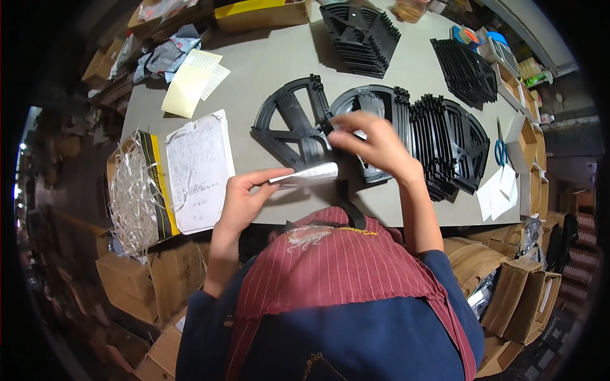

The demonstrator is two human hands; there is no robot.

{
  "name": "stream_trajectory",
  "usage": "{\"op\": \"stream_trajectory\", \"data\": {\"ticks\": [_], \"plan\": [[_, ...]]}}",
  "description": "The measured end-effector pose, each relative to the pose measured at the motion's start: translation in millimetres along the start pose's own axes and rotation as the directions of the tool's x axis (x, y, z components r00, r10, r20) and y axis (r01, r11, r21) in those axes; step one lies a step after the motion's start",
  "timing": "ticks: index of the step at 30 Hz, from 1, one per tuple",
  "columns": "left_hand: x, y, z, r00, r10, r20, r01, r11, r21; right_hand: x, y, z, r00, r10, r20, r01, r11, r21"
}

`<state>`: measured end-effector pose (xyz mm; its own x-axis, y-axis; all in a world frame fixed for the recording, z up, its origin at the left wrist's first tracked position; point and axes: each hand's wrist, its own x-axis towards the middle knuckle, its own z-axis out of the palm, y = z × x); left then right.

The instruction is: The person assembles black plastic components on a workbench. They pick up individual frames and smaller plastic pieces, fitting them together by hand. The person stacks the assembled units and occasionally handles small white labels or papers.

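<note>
My left hand point(246, 198) pinches a curled white paper sheet point(311, 174) just above the table's near edge. Beyond the sheet lies a black fan-shaped plastic part point(284, 112) with cut-out openings. At the right side of this part is my right hand point(376, 145), slightly blurred, its fingers curled together; whatever sits between the fingertips is hidden. Under and behind that hand stands a stack of similar black parts point(397, 105). Another stack of black fan-shaped parts point(459, 143) adjoins it on the right.
More black stacks point(361, 39) point(467, 71) stand farther back. To the left lie a written sheet point(202, 171), yellowish sticker sheets point(189, 82) and a box of clear strips point(133, 197). Scissors point(500, 152) and small cardboard trays point(526, 143) line the right edge. Cartons point(130, 286) stand below.
</note>
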<state>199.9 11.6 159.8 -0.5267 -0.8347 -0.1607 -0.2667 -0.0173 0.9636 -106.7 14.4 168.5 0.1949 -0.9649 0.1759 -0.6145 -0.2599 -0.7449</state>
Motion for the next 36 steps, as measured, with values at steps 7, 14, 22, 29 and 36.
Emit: {"op": "stream_trajectory", "data": {"ticks": [7, 14, 22, 29, 36], "plan": [[-8.5, 0.9, -6.8, 0.996, -0.035, -0.077, 0.022, 0.987, -0.162, -4.6, -28.6, 18.9, 0.955, -0.039, 0.295, -0.060, 0.946, 0.318], [-11.1, -8.8, 2.7, 0.988, -0.139, -0.064, 0.096, 0.889, -0.447, -8.2, -30.9, 59.3, 0.957, 0.094, 0.276, -0.240, 0.791, 0.563], [-3.3, -24.0, 1.9, 0.975, -0.031, -0.218, 0.026, 0.999, -0.024, 16.4, -32.3, 64.5, 0.959, -0.241, 0.151, 0.227, 0.968, 0.107], [-4.5, -38.9, -6.7, 0.973, -0.050, -0.225, 0.048, 0.999, -0.014, 27.5, -31.2, 79.6, 0.922, -0.312, 0.228, 0.304, 0.950, 0.070], [-8.3, -60.4, -21.0, 0.948, -0.275, -0.163, 0.187, 0.889, -0.418, 34.2, -28.3, 108.2, 0.851, -0.465, 0.246, 0.486, 0.874, -0.028]]}}
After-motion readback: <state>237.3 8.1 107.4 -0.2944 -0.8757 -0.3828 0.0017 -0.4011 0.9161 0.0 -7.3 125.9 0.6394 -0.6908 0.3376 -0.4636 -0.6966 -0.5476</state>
